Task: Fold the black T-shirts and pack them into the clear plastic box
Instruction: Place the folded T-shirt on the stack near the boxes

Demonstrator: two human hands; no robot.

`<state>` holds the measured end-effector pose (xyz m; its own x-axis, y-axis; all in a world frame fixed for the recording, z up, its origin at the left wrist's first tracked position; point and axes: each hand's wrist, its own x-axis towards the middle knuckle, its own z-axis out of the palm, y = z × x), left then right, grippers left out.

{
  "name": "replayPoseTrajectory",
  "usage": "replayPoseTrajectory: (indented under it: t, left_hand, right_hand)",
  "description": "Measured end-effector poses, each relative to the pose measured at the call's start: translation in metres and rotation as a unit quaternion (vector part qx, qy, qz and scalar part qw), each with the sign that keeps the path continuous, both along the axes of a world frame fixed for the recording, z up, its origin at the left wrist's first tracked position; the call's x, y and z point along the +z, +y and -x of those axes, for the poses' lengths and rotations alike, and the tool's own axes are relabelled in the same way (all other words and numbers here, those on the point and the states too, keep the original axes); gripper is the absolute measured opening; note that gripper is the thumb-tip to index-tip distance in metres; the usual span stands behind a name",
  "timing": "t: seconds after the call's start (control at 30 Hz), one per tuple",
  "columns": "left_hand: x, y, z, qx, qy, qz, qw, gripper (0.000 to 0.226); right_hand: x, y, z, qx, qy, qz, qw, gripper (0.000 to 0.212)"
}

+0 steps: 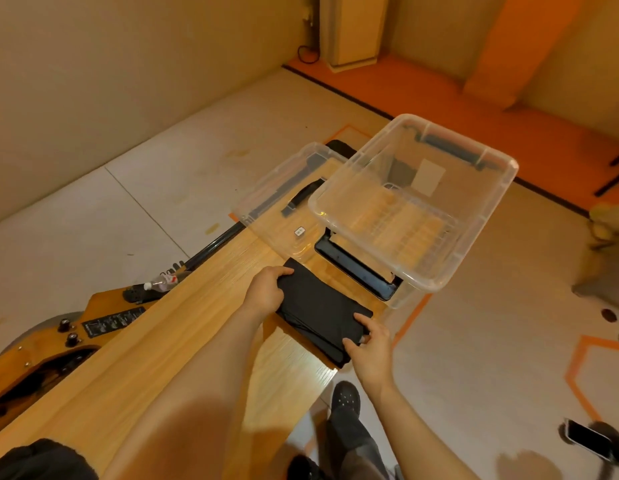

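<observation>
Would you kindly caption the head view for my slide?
Both hands, left hand and right hand, grip a folded black T-shirt on the wooden table beside the empty clear box.

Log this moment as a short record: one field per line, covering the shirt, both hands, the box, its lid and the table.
shirt: folded black T-shirt, lying on the table near its right edge
left hand: left hand grips the shirt's far left corner
right hand: right hand pinches the shirt's near right edge
box: clear plastic box, open, no shirt visible inside, beyond the shirt
lid: clear lid, flat on the table left of the box
table: wooden table
</observation>
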<state>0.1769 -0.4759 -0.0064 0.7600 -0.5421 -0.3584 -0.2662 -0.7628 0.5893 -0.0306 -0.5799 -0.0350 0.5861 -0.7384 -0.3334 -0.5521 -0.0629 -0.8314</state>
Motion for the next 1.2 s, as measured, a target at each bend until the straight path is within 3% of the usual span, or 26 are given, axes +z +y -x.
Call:
replayPoseTrajectory:
  t: [0.37,0.5,0.6,0.67,0.73,0.93,1.2]
  left_hand:
    - [-0.036,-0.020,-0.018,-0.095,0.028,-0.069,0.993,0.070]
    - [-0.046,-0.016,-0.016,-0.062,0.023,-0.058,0.996,0.061]
    - [-0.039,-0.014,-0.006,-0.043,-0.136,-0.081,0.986,0.042]
    - [-0.037,-0.013,0.000,-0.111,-0.234,-0.060,0.964,0.044]
    - [-0.038,-0.015,0.003,-0.203,-0.269,-0.041,0.941,0.045]
    - [-0.051,-0.013,0.020,-0.349,-0.246,-0.109,0.898,0.059]
    - [-0.068,0.005,0.018,-0.302,-0.180,-0.190,0.917,0.061]
  right_hand:
    - [-0.012,0.018,-0.005,-0.058,0.067,-0.024,0.996,0.051]
    - [-0.010,0.028,-0.011,-0.079,0.102,0.004,0.992,0.048]
    - [-0.008,0.031,-0.018,-0.067,0.135,0.154,0.977,0.040]
    - [-0.010,0.028,-0.024,-0.023,0.113,0.250,0.961,0.035]
    - [-0.012,0.022,-0.035,0.028,0.104,0.298,0.949,0.034]
    - [-0.032,0.024,-0.059,0.164,0.168,0.326,0.916,0.060]
    - [-0.056,0.019,-0.025,0.181,0.257,0.289,0.904,0.092]
